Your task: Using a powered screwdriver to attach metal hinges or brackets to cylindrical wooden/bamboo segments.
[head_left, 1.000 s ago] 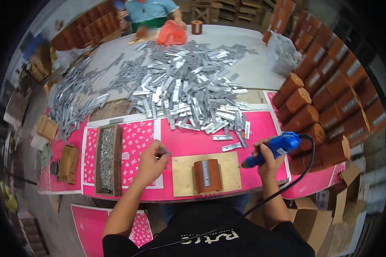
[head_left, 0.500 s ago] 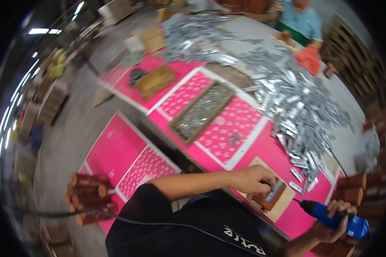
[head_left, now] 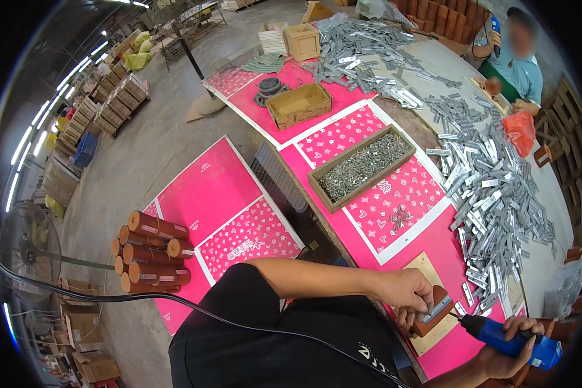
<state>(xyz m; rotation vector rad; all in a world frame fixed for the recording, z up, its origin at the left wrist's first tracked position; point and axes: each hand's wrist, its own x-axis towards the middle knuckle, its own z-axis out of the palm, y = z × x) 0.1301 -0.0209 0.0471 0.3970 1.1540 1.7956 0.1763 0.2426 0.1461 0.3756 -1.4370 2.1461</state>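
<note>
My right hand grips a blue electric screwdriver at the lower right, its bit pointing left toward a brown wooden piece. That piece rests on a pale wooden board at the table's near edge. A flat silver metal plate lies on top of it. My left hand is closed at the plate's left end, fingertips pressed on the plate and against the wood. Whether a screw is between those fingers is hidden. The bit's tip is close to the plate's right side.
A long wooden tray of screws stands on the pink-covered table. Many metal plates lie heaped at right. Brown wooden cylinders are stacked at left. A black cable crosses my body. A co-worker sits across, holding a screwdriver.
My view has shifted, so the scene sits lower and steadier. My left fingers have spread over the plate and wood. The screwdriver's bit has come closer to the wooden piece.
</note>
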